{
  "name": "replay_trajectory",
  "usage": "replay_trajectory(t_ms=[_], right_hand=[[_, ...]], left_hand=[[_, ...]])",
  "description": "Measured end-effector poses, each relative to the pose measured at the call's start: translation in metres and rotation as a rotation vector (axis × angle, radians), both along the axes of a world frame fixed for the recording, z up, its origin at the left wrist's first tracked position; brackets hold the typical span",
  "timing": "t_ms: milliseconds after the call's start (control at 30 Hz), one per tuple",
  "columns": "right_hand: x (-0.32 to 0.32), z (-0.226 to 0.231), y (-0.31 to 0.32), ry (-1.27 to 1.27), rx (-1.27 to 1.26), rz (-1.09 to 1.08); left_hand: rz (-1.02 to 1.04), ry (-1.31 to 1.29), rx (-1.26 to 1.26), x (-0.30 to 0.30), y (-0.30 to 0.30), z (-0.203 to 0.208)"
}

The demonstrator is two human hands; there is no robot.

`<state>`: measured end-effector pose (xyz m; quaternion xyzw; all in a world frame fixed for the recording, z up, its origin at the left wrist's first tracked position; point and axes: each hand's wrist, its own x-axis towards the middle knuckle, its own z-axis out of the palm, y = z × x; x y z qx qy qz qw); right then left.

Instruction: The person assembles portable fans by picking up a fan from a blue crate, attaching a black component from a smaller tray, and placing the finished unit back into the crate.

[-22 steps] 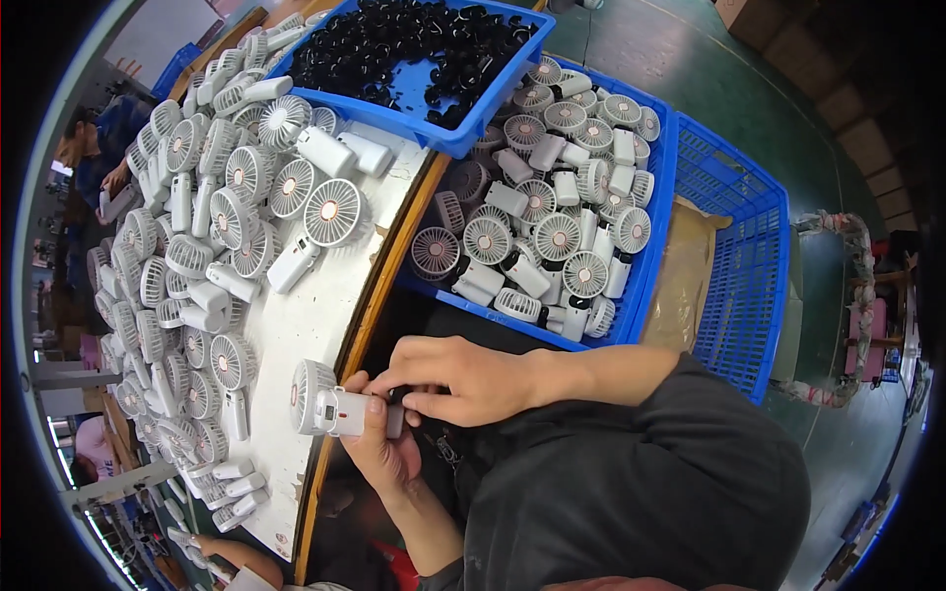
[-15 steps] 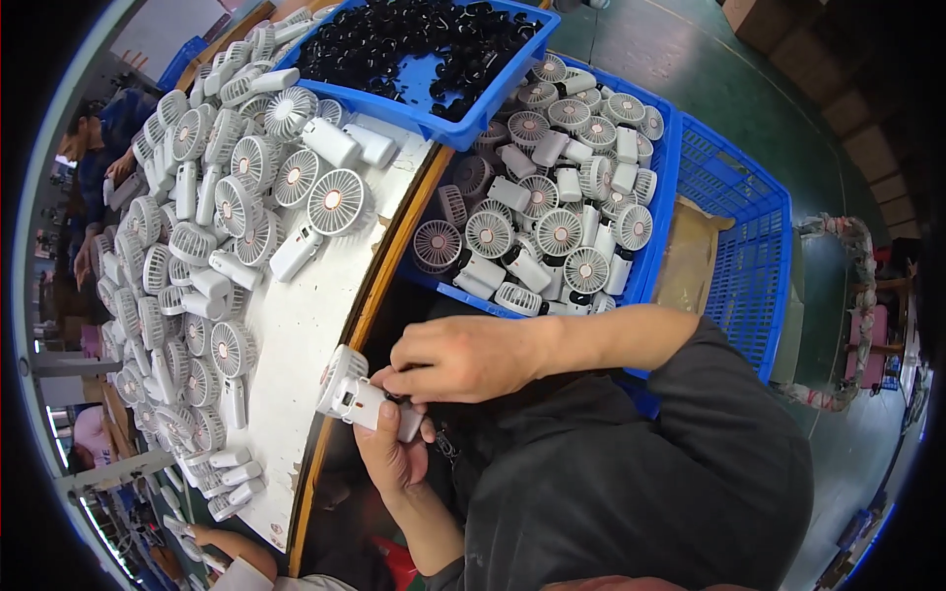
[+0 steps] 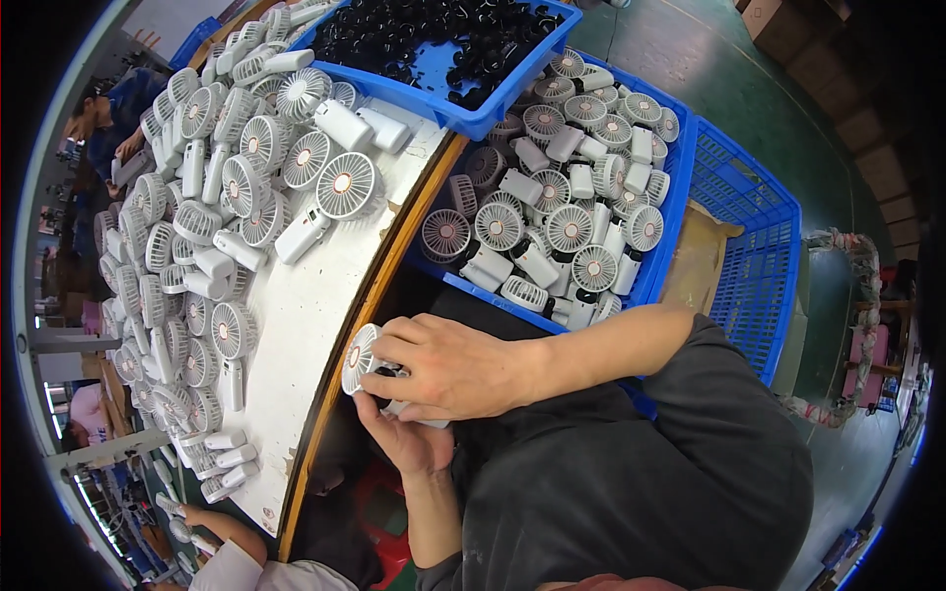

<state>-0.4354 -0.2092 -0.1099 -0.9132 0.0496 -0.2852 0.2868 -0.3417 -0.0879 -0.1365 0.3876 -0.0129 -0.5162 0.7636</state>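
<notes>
A white handheld fan [image 3: 361, 359] is held between my two hands just off the table's wooden edge, its round grille toward the table. My left hand [image 3: 419, 448] grips it from below, thumb and fingers closed around the handle. Over the top, my right hand [image 3: 458, 364] is closed on the same fan, its fingers curled across the neck and handle. A small black part [image 3: 391, 372] shows between the fingers at the neck. Most of the handle is hidden by my hands.
White fans [image 3: 233, 333] lie heaped along the white table [image 3: 286, 325]. A blue tray [image 3: 473, 116] of small black parts overhangs its far edge. Right of it, a blue crate [image 3: 673, 231] holds fans with black pieces; a blue basket [image 3: 759, 207] stands beside. Another person's arm [image 3: 227, 530] is at lower left.
My right hand has gone from a pinch at the fan's neck to wrapping over the handle. The fan has turned and shifted slightly right, its handle now mostly covered.
</notes>
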Motion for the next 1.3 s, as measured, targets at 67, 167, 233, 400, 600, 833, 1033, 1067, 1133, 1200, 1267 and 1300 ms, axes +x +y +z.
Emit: replay_trajectory(t_ms=[67, 167, 233, 400, 600, 833, 1033, 1067, 1133, 1200, 1267, 1300], right_hand=[[-0.006, -0.004, 0.005, 0.04, 0.018, -0.007], [-0.015, -0.012, 0.018, -0.005, 0.068, -0.097], [-0.019, -0.016, 0.023, -0.031, 0.048, -0.163], [-0.038, -0.014, 0.025, 0.041, 0.062, -0.303], [-0.046, -0.021, 0.022, 0.088, 0.086, -0.27], [-0.052, -0.028, 0.018, 0.249, 0.155, -0.318], [-0.057, -0.04, 0.02, 0.387, 0.135, -0.362], [-0.057, -0.041, 0.021, 0.404, 0.124, -0.382], [-0.057, -0.045, 0.022, 0.419, 0.117, -0.376], [-0.057, -0.05, 0.022, 0.436, 0.115, -0.366], [-0.06, -0.056, 0.017, 0.32, 0.205, -0.393], [-0.063, -0.057, 0.017, 0.342, 0.301, -0.411]], left_hand=[[-0.028, 0.018, -0.051, -0.007, 0.0, -0.005], [-0.049, -0.008, -0.036, -0.016, -0.002, -0.004], [-0.059, -0.132, -0.009, -0.022, -0.005, -0.007], [-0.154, 0.051, -0.007, -0.032, -0.014, -0.009], [-0.237, 0.026, 0.055, -0.034, -0.013, -0.018], [-0.364, 0.017, 0.105, -0.036, -0.028, -0.029], [-0.33, 0.234, 0.158, -0.039, -0.033, -0.054], [-0.357, 0.25, 0.143, -0.039, -0.032, -0.059], [-0.387, 0.27, 0.121, -0.039, -0.032, -0.063], [-0.389, 0.238, 0.161, -0.04, -0.031, -0.057], [-0.419, 0.21, 0.154, -0.037, -0.037, -0.049], [-0.423, 0.247, 0.089, -0.035, -0.038, -0.053]])
